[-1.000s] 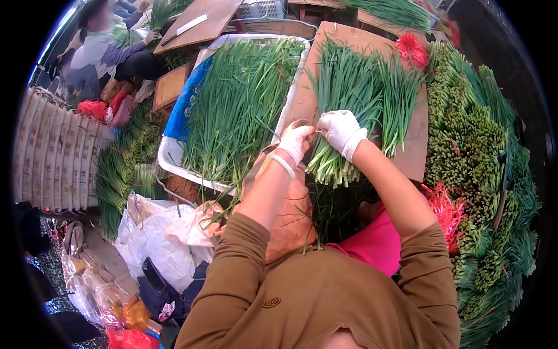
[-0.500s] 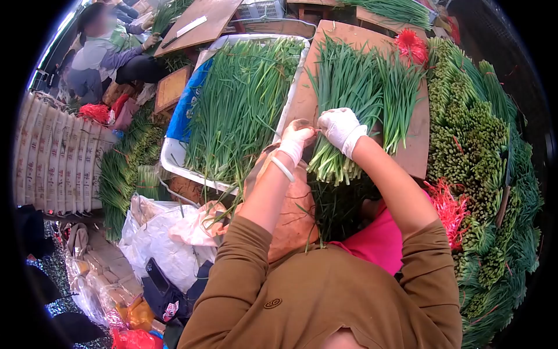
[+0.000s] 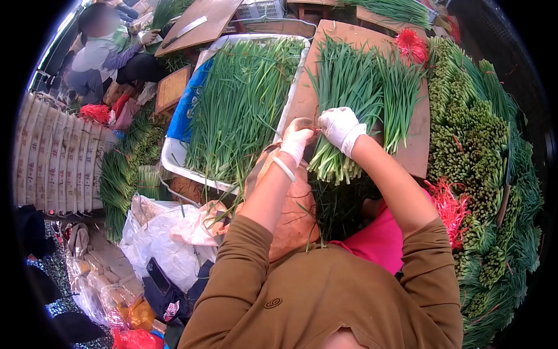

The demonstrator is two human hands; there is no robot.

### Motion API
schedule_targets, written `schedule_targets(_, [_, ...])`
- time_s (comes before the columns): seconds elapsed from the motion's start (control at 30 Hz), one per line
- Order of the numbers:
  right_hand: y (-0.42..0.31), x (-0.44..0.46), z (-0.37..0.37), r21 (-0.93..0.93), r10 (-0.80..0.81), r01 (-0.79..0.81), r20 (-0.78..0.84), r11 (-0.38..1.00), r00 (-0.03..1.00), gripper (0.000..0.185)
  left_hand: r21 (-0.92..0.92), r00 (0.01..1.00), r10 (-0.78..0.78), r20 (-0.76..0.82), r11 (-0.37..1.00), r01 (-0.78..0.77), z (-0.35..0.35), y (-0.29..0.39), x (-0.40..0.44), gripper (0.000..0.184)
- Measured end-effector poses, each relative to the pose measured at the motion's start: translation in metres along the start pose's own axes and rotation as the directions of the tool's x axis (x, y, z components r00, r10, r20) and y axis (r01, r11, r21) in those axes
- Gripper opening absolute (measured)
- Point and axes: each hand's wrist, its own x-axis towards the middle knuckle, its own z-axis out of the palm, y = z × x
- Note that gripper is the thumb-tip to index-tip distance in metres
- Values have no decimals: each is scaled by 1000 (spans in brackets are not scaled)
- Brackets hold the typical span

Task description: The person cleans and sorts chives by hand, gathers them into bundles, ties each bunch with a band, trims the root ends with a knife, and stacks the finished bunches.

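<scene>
A bunch of green garlic chives [image 3: 351, 81] lies on a wooden board [image 3: 303, 104], its pale cut ends toward me. Over its near-left edge, my gloved left hand [image 3: 297, 135] and my gloved right hand [image 3: 342, 128] are close together, fingers pinched. A short bit of red tie string [image 3: 317, 130] shows between them, and both hands grip it. Whether the string passes round the bunch is hidden. Beside it, to the right, lies a second, thinner bunch of chives [image 3: 401, 96].
Loose chives fill a white tub [image 3: 168, 152] on the left. Tied bunches [image 3: 468, 139] are stacked on the right, with red string [image 3: 447, 209] near my elbow and more red string [image 3: 411, 46] on the board. A co-worker [image 3: 110, 55] sits at far left beside a knife [image 3: 185, 31] on another board.
My hands stay nearly in place, the left shifting very slightly as the fingers work at the red string. The co-worker's hand and the knife on the far board have moved a little.
</scene>
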Motion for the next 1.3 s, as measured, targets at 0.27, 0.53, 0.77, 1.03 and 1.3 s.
schedule_targets(0.27, [-4, 1, -2, -30, 20, -19, 33, 999, 999, 8, 19, 996, 73, 42, 997, -73, -4, -8, 5, 35])
schedule_targets(0.53, [-8, 3, -7, -25, 59, -57, 94, 998, 994, 14, 107, 979, 177, 101, 977, -187, -3, -11, 6, 35])
schedule_targets(0.77, [-7, 3, -2, -45, 50, -46, 87, 998, 995, 13, 270, 978, 195, 77, 940, -209, 4, -4, 0, 35])
schedule_targets(1.03, [-9, 1, -3, -33, 46, -44, 51, 998, 998, 14, 657, 935, 351, 44, 695, -292, 15, 5, -10, 34])
schedule_targets(1.3, [27, -27, -53, 243, 85, 42, -488, 969, 869, 12, 444, 968, 251, -23, 870, -215, 31, 12, -16, 40])
